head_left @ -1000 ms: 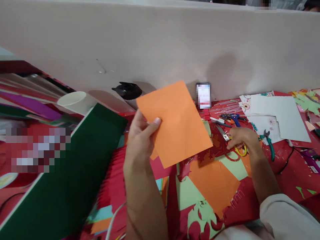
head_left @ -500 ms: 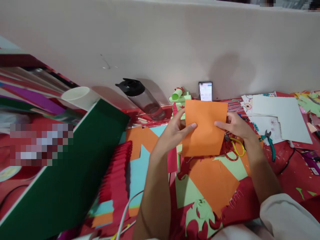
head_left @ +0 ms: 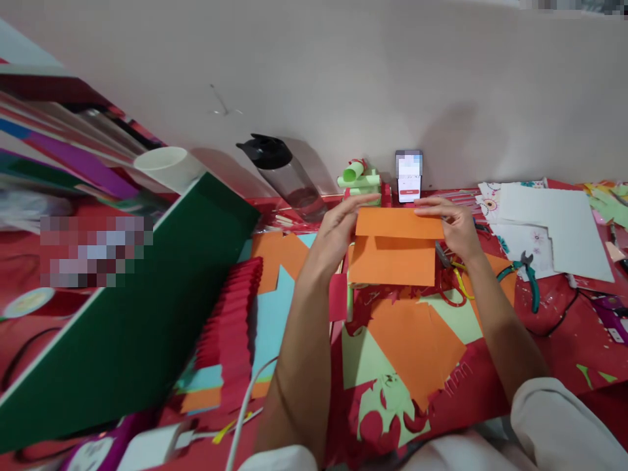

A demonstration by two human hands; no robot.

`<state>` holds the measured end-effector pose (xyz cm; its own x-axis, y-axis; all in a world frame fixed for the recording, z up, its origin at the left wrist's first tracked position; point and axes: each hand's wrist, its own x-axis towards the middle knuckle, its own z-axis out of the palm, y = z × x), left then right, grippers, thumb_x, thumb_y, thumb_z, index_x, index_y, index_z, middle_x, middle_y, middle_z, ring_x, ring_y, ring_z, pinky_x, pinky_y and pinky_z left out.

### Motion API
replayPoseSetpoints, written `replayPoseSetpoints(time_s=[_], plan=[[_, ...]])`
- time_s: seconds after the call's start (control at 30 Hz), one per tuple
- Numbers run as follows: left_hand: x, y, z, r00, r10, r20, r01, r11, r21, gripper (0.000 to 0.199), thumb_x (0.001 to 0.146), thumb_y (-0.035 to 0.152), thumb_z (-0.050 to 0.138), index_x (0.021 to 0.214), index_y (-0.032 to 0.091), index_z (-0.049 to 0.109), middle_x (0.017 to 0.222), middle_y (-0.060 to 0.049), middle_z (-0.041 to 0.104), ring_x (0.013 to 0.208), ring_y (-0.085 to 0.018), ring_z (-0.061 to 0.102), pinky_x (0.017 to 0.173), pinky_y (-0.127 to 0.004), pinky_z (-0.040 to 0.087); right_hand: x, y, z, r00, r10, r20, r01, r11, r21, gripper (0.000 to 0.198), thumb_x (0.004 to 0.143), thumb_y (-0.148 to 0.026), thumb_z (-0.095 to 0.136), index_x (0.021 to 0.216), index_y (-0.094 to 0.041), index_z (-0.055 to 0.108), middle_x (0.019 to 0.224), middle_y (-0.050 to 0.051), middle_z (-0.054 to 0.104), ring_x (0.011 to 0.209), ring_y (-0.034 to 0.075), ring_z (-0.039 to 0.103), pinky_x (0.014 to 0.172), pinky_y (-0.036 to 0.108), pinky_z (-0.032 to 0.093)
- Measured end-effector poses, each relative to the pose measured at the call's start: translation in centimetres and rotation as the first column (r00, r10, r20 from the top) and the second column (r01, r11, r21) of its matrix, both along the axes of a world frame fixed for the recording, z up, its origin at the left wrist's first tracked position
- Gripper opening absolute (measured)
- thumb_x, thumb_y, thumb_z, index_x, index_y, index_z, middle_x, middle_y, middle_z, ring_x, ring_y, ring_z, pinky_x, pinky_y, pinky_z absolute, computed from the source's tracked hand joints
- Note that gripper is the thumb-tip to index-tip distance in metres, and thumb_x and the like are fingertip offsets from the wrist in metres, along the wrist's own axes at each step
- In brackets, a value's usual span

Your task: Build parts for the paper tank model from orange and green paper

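A sheet of orange paper is held up over the table, its top part bent forward and down as a flap across the upper half. My left hand grips the left edge of the paper, with its fingers reaching along behind the top. On the other side, my right hand holds the right end of the flap, fingers on its top edge; its thumb is hidden. Scissors with red and yellow handles lie just below my right hand. Beneath the held sheet, another orange piece lies on green and red paper.
A phone leans on the wall behind rolled green paper. A bottle and a green board stand to the left. Pliers and white sheets lie right. A white cable runs near my left forearm.
The orange sheet was flat and upright; now its top part is folded over toward me. My thumbs have left its front face, and my right fingers have moved onto the top edge.
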<state>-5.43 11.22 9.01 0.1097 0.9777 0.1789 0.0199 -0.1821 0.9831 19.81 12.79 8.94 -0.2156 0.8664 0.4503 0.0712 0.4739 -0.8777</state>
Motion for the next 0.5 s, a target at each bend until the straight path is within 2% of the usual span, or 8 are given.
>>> replayPoseSetpoints(time_s=[0.1,0.17,0.23,0.37,0.5], plan=[[-0.6,-0.3,0.2,0.998,-0.059,-0.028,0.059,0.998,-0.005,0.057,0.096,0.065,0.059,0.140,0.030,0.065,0.136,-0.010,0.071,0.115,-0.028,0.071,0.084,-0.034,0.059,-0.4,0.1,-0.6,0.993,-0.087,0.082,0.086,0.996,0.023,0.027,0.093,-0.021,0.062,0.096,-0.033,0.086,0.120,0.001,0.079,0.118,0.021,0.070,0.106,0.043,0.056],[-0.8,-0.6,0.6,0.992,-0.071,-0.102,0.078,0.995,0.069,0.062,0.091,0.063,0.069,0.143,0.030,0.062,0.149,-0.012,0.063,0.136,-0.032,0.059,0.100,-0.040,0.056,-0.4,0.1,-0.7,0.990,-0.087,0.115,0.082,0.996,0.042,0.030,0.095,-0.021,0.059,0.099,-0.034,0.086,0.123,0.001,0.078,0.120,0.021,0.069,0.109,0.044,0.055],[-0.9,-0.9,1.1,0.983,-0.080,-0.166,0.100,0.988,0.115,0.064,0.086,0.058,0.078,0.143,0.030,0.062,0.154,-0.011,0.059,0.148,-0.034,0.048,0.113,-0.045,0.048,-0.3,0.1,-0.7,0.991,-0.068,0.118,0.061,0.996,0.067,0.029,0.095,-0.022,0.060,0.103,-0.034,0.086,0.124,0.002,0.078,0.120,0.022,0.069,0.109,0.044,0.055],[-0.9,-1.2,1.7,0.973,-0.073,-0.221,0.102,0.988,0.120,0.058,0.090,0.055,0.074,0.141,0.032,0.063,0.158,-0.008,0.055,0.152,-0.034,0.043,0.122,-0.048,0.040,0.0,0.1,-0.5,0.989,-0.088,0.120,0.074,0.991,0.114,0.031,0.085,-0.019,0.070,0.110,-0.031,0.085,0.119,0.003,0.080,0.116,0.024,0.071,0.105,0.045,0.056],[-0.7,-1.4,2.1,0.955,-0.104,-0.276,0.140,0.984,0.112,0.062,0.087,0.060,0.076,0.142,0.032,0.063,0.155,-0.007,0.058,0.142,-0.036,0.053,0.110,-0.046,0.052,0.1,-0.1,0.0,0.989,-0.071,0.133,0.051,0.988,0.148,0.045,0.078,-0.008,0.060,0.109,-0.028,0.085,0.116,0.003,0.082,0.110,0.024,0.075,0.098,0.042,0.059]])
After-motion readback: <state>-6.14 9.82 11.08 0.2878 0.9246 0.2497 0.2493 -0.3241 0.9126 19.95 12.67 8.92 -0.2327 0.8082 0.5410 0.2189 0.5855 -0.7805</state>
